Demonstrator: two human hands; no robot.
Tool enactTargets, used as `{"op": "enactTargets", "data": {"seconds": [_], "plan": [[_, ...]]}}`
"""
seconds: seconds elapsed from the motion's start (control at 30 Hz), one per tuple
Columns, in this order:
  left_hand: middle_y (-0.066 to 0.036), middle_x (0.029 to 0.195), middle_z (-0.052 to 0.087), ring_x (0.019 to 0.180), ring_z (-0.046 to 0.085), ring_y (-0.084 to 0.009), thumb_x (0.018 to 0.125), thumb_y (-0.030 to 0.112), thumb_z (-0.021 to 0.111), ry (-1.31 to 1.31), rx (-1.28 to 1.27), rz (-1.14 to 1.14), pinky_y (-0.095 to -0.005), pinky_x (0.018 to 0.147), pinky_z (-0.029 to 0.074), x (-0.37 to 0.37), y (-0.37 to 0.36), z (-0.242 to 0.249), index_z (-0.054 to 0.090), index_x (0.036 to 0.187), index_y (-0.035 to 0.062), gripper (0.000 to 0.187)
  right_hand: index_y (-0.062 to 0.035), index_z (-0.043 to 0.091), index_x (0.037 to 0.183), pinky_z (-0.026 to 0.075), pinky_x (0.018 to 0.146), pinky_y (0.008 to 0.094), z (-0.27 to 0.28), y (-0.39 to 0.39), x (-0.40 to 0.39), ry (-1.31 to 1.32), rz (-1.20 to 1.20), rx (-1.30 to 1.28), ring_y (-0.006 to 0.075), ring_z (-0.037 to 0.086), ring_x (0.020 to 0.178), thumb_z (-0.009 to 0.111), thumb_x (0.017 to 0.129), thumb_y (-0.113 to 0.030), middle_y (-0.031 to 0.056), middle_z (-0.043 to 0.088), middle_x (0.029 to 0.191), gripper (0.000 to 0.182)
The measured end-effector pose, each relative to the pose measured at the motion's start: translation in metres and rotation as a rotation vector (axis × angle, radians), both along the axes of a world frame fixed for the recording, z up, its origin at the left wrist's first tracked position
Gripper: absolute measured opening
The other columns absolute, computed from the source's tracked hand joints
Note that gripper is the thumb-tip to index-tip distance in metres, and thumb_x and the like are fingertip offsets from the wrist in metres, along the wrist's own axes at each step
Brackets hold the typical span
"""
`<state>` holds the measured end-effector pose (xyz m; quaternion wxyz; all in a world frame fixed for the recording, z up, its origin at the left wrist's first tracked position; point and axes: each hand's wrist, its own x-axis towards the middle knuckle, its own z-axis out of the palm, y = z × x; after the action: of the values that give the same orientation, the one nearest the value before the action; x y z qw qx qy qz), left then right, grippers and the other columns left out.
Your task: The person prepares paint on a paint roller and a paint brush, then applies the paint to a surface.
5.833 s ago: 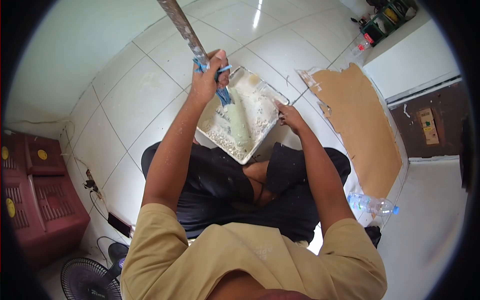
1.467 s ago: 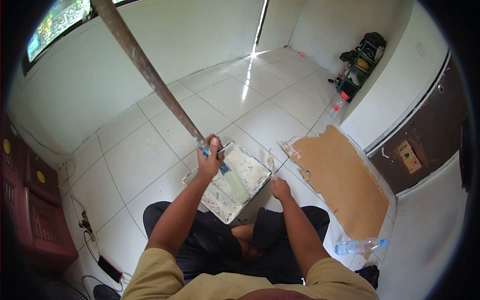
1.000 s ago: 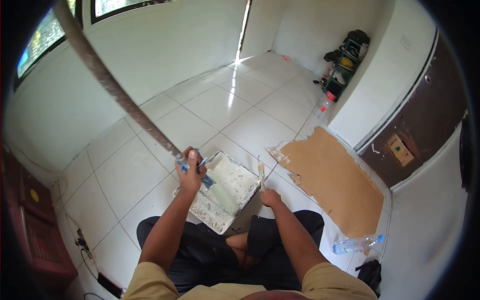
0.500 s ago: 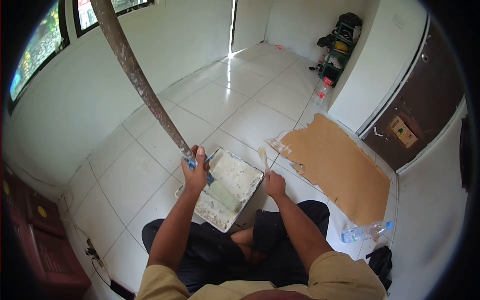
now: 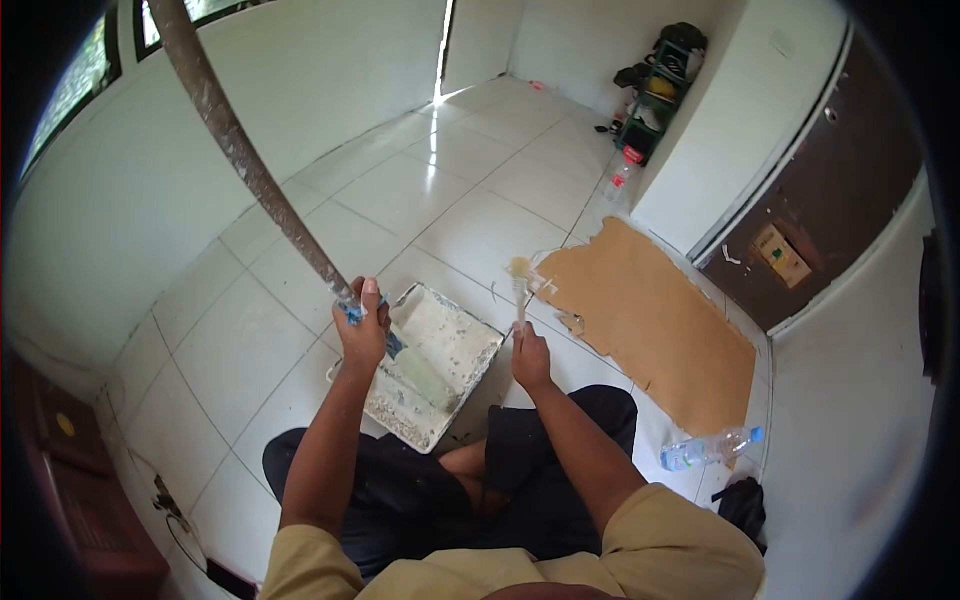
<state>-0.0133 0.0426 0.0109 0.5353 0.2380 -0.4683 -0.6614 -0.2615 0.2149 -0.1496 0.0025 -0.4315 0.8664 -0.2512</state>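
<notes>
My left hand [image 5: 362, 325] is wrapped round the lower end of a long, paint-spattered pole [image 5: 240, 150], just above blue wrapping on it. At the pole's bottom a pale green paint roller [image 5: 428, 380] rests in a paint tray [image 5: 450, 335] crusted with whitish paint. My right hand [image 5: 531, 355] is closed on the handle of a small paintbrush [image 5: 520, 285], held upright with its yellowish tip pointing away from me. The brush is beside the tray's right edge, apart from it. My fingers hide part of both handles.
A torn brown cardboard sheet [image 5: 650, 320] lies on the tiles at right, with a clear bottle [image 5: 712, 448] at its near end. Farther off stand a red-capped bottle [image 5: 622, 175] and a loaded rack [image 5: 652, 100]. Dark red furniture [image 5: 85, 500] is at left.
The whole view has shifted slightly, so most things sit farther left. The brush in my right hand has turned and shows a narrower side. My left hand keeps its grip on the pole.
</notes>
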Motion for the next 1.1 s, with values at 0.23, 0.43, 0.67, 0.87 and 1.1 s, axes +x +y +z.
{"op": "enactTargets", "data": {"seconds": [0.23, 0.43, 0.67, 0.87, 1.1], "plan": [[0.007, 0.063, 0.037, 0.051, 0.038, -0.0041, 0.104, 0.037, 0.062, 0.042, 0.021, -0.007, -0.0228, 0.045, 0.029, 0.003, -0.005, -0.005, 0.047, 0.080, 0.0126, 0.037, -0.0020, 0.067, 0.100, 0.053, 0.082, 0.0582, 0.010, 0.002, 0.002, -0.157, -0.047, -0.030, 0.0477, 0.068, 0.084, 0.043, 0.107, -0.036, 0.0259, 0.072, 0.090, 0.042], [0.006, 0.063, 0.042, 0.050, 0.040, -0.0043, 0.104, 0.036, 0.062, 0.041, -0.039, -0.059, -0.0227, 0.044, 0.030, 0.010, -0.008, -0.010, 0.048, 0.080, 0.0119, 0.037, -0.0026, 0.065, 0.112, 0.051, 0.087, 0.0607, 0.003, 0.011, 0.008, -0.092, 0.112, -0.145, 0.0490, 0.068, 0.093, 0.036, 0.109, -0.042, 0.0288, 0.071, 0.096, 0.049], [0.005, 0.066, 0.040, 0.051, 0.039, -0.0061, 0.104, 0.039, 0.062, 0.030, 0.024, -0.056, -0.0247, 0.046, 0.030, 0.014, -0.012, -0.007, 0.045, 0.080, 0.0120, 0.040, -0.0007, 0.058, 0.100, 0.049, 0.068, 0.0579, 0.021, 0.000, 0.014, -0.093, 0.209, -0.240, 0.0478, 0.065, 0.074, 0.041, 0.109, -0.028, 0.0280, 0.064, 0.078, 0.034], [0.006, 0.067, 0.038, 0.053, 0.038, -0.0049, 0.104, 0.036, 0.063, 0.041, 0.036, -0.080, -0.0245, 0.047, 0.030, 0.013, -0.014, -0.004, 0.045, 0.079, 0.0124, 0.039, -0.0008, 0.052, 0.097, 0.043, 0.067, 0.0607, 0.022, -0.002, 0.009, -0.201, 0.144, -0.340, 0.0492, 0.062, 0.071, 0.038, 0.111, -0.030, 0.0282, 0.061, 0.075, 0.035], [0.005, 0.066, 0.039, 0.053, 0.038, -0.0062, 0.104, 0.036, 0.063, 0.004, -0.012, -0.096, -0.0254, 0.046, 0.030, 0.009, -0.008, -0.002, 0.044, 0.079, 0.0119, 0.040, 0.0020, 0.066, 0.101, 0.050, 0.088, 0.0568, -0.079, -0.015, -0.033, -0.143, 0.059, 0.214, 0.0480, 0.067, 0.096, 0.036, 0.110, -0.035, 0.0302, 0.069, 0.098, 0.049]]}}
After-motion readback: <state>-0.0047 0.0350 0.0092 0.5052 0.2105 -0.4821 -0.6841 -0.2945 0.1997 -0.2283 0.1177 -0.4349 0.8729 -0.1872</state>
